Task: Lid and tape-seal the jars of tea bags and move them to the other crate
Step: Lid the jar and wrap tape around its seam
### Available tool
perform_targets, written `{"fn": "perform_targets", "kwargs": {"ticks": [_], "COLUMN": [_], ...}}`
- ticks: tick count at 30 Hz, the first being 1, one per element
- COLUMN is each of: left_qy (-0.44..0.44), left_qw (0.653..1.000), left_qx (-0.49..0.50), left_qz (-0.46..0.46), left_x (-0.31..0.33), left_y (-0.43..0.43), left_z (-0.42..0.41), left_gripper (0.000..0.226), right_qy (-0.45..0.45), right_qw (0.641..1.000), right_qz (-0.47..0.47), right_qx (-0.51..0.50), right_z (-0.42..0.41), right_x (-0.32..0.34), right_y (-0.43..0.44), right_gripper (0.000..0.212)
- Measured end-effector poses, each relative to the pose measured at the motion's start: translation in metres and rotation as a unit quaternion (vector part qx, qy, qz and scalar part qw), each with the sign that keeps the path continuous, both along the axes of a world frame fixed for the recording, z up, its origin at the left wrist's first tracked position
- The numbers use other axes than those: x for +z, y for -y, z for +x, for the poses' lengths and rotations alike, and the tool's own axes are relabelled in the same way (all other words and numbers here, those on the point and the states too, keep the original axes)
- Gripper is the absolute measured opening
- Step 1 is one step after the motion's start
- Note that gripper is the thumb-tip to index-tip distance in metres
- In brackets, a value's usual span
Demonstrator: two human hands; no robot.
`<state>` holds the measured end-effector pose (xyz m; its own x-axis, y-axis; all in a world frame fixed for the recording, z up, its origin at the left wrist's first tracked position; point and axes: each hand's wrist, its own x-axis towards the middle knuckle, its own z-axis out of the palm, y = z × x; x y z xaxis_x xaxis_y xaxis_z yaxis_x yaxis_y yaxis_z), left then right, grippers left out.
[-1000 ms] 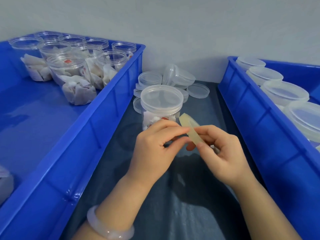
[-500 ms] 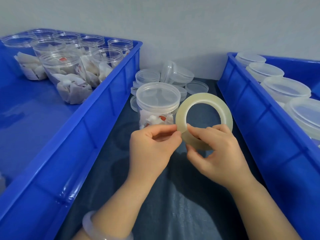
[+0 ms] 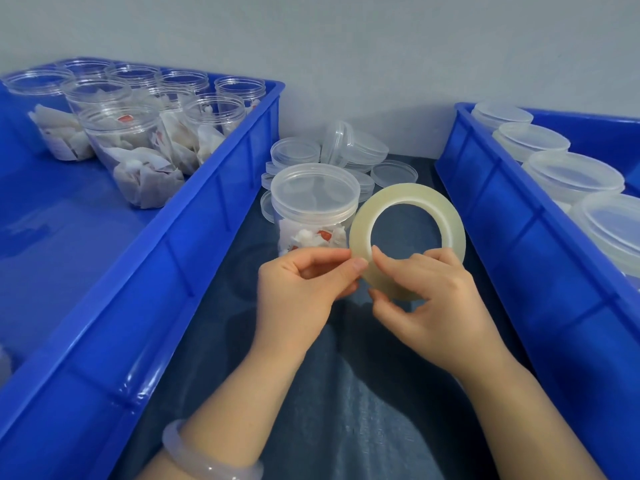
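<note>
My two bare hands meet at centre, forearms angled inward from below, the left hand pinching thumb against forefinger while the right hand curls its fingers closed in a grip, a pale bangle circling my left wrist.

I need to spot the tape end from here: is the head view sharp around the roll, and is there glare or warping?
Head view: the tape roll and both hands are fairly sharp, but the roll is translucent and its loose end is not visible; glare streaks on the left crate rim; wide-angle bending splays the crate walls outward.
</note>
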<state>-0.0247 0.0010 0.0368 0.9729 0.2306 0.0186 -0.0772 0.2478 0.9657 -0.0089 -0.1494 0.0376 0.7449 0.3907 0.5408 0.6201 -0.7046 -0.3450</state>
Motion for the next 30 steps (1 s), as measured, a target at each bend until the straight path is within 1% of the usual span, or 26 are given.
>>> {"fn": "perform_targets", "kwargs": {"ticks": [4,10,13,17,20,21,23,25,27,30], "left_qy": [-0.013,0.019,0.031,0.037,0.02,0.011,-0.002,-0.005,-0.002,0.01], "left_qw": [0.999,1.0,0.999,0.999,0.999,0.998,0.998,0.998,0.998,0.996], "left_qx": [-0.001,-0.001,-0.003,-0.016,-0.04,-0.047,-0.051,-0.048,-0.044,-0.053], "left_qz": [-0.041,-0.015,0.004,-0.01,-0.021,-0.032,-0.047,-0.041,-0.044,-0.069], "left_x": [-0.001,0.001,0.002,0.002,0.0,-0.001,-0.001,0.0,0.0,0.002], "left_y": [0.0,-0.002,-0.003,-0.001,0.002,0.003,0.004,0.005,0.006,0.008], "left_z": [0.002,0.003,0.003,0.001,0.001,0.001,0.001,0.001,0.001,-0.001], "left_gripper": [0.018,0.027,0.025,0.023,0.022,0.021,0.019,0.019,0.017,0.008], "right_qy": [-0.003,-0.017,-0.019,0.0,0.001,-0.011,-0.062,-0.11,-0.127,-0.154], "right_qw": [1.0,0.997,0.997,0.998,0.996,0.994,0.985,0.978,0.972,0.959], "right_qz": [0.012,0.068,0.075,0.062,0.089,0.11,0.155,0.176,0.196,0.234], "right_qx": [0.007,0.026,0.022,0.001,0.012,0.02,0.035,0.037,0.033,0.041], "right_z": [0.0,-0.001,-0.002,-0.001,-0.001,-0.002,-0.004,-0.005,-0.004,-0.003], "right_x": [-0.001,-0.001,0.0,-0.001,0.0,0.0,0.002,0.002,0.0,0.0], "right_y": [0.0,0.001,0.0,0.001,0.003,0.003,0.002,0.001,0.001,0.002], "right_gripper": [0.034,0.034,0.035,0.035,0.036,0.036,0.037,0.035,0.032,0.03]}}
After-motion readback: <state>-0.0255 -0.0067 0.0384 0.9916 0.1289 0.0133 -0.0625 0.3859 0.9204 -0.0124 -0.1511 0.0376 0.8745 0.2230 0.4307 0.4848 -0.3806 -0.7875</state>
